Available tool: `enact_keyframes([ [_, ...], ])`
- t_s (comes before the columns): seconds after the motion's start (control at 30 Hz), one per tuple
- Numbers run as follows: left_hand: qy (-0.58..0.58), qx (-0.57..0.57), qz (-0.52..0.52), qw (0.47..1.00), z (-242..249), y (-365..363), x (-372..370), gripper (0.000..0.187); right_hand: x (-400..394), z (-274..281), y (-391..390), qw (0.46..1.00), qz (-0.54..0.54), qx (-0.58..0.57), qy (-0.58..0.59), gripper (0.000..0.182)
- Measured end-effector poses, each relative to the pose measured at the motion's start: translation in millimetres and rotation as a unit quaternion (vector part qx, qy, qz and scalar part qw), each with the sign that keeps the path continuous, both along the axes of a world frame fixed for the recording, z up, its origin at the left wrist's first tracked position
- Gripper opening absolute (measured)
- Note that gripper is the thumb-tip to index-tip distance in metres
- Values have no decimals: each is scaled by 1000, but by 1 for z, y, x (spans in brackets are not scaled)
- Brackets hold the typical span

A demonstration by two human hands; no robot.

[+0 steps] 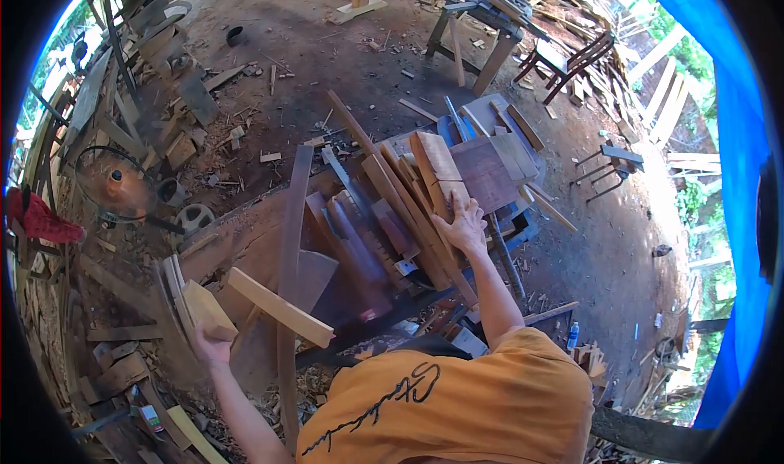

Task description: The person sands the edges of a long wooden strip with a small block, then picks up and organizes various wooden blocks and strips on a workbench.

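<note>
My left hand (214,348) is at the lower left, its fingers wrapped round the near end of a pale wooden block (209,310), beside some thin curved boards (173,288). On the right, my right hand (464,224) lies with fingers spread on the near end of a thick light-brown wood block (437,166). That block rests on a pile of long boards (392,178) on the workbench. A pale plank (280,307) lies between my hands, across a long dark board (294,235).
A round fan (116,184) stands at the left, near a wheel (195,218). Farther off are a wood-loaded table (482,15), a chair (563,64) and a small stool (611,166). Scraps litter the ground. A water bottle (573,335) stands at the lower right.
</note>
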State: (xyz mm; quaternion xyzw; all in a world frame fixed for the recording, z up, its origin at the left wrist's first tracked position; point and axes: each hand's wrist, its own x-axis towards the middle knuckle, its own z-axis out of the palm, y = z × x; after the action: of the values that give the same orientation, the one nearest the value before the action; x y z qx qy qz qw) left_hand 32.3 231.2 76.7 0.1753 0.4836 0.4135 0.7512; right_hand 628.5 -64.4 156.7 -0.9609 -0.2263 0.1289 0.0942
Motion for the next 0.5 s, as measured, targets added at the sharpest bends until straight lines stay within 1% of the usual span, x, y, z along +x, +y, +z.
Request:
enact_keyframes([
  [0.07,-24,6,-30,999,-14,10,-5,60,-10,2,0,1000,9,-10,-23,92],
  [0.1,-48,9,-28,998,-21,14,-5,58,-17,1,5,999,21,-14,-41,91],
  [0.13,-46,-3,-12,999,-34,19,-9,53,-28,14,12,999,13,-11,-35,91],
  [0.17,-42,0,-16,999,-41,22,-12,44,-39,22,14,998,34,17,-53,87],
  [0.2,-66,16,-44,997,-58,27,-22,37,-43,4,12,989,70,60,-117,84],
  [0.23,-30,5,-6,1000,-39,21,-4,34,-48,-3,18,986,83,66,-127,77],
  [0.3,-18,54,-16,998,-40,20,4,34,-74,-11,28,966,140,87,-197,69],
  [0.33,-2,59,-30,998,-50,22,0,36,-91,-8,34,965,154,87,-192,69],
  [0.37,9,40,-43,998,-57,23,-3,36,-111,-3,42,961,193,99,-173,66],
  [0.4,19,44,-45,998,-49,20,1,39,-129,0,49,955,230,110,-154,63],
  [0.43,29,47,-48,997,-43,16,4,42,-147,0,56,952,240,109,-153,63],
  [0.5,34,38,-43,998,-44,17,-1,43,-186,-2,74,942,279,189,4,61],
])
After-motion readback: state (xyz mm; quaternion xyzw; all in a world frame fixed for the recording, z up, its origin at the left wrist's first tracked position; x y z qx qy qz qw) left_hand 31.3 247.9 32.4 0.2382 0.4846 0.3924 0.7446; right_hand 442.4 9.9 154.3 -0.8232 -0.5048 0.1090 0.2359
